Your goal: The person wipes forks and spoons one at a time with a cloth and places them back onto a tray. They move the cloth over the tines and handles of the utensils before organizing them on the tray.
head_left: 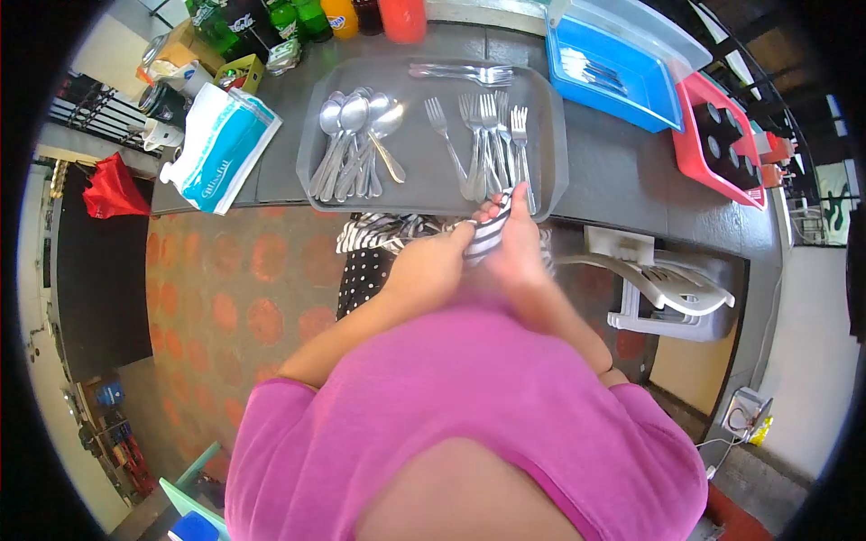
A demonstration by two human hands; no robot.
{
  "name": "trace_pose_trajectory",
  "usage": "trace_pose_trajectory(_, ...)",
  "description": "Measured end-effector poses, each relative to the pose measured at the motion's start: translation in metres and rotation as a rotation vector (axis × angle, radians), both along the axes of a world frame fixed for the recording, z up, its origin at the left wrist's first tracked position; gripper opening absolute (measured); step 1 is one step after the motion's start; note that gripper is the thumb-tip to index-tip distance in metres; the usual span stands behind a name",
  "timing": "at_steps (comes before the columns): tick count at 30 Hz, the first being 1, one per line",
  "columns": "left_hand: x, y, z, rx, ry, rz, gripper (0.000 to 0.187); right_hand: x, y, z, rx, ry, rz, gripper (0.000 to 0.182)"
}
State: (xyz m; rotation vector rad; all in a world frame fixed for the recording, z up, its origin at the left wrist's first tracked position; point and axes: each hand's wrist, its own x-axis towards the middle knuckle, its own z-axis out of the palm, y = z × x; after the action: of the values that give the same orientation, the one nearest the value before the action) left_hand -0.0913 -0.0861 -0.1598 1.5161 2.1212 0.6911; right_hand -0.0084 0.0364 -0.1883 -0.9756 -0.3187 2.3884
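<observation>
My left hand (433, 264) is closed on a black-and-white striped cloth (488, 236) at the near edge of the tray. My right hand (519, 242) is wrapped round the other side of this cloth, its thumb pointing up. Whether a utensil lies inside the cloth is hidden. Just beyond my hands is the grey tray (410, 194). On its left lies a pile of spoons (354, 113), one with a gold-coloured handle. Several forks (488, 113) lie on the right, their handles close to my right hand. More forks (460, 74) lie sideways along the far rim.
A white-and-teal packet (224, 149) lies left of the tray, with several bottles (311, 20) behind. To the right are a blue container (613, 77) holding utensils and a pink basket (719, 140) with dark cylinders. A white plastic chair (672, 284) is below the counter's right side.
</observation>
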Motion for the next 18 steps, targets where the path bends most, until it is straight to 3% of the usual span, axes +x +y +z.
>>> trace_pose_trajectory(10,-0.007,-0.016,0.021,-0.084,0.068,-0.117,0.013,0.010,0.001,0.007,-0.110,0.151,-0.001,0.054)
trace_pose_trajectory(12,-0.011,-0.019,0.022,-0.059,0.035,-0.157,0.011,0.012,0.001,0.016,0.075,0.270,0.098,0.057)
trace_pose_trajectory(18,-0.028,-0.015,0.029,0.007,-0.072,-0.138,0.012,0.007,0.003,0.026,0.070,0.258,0.114,0.054)
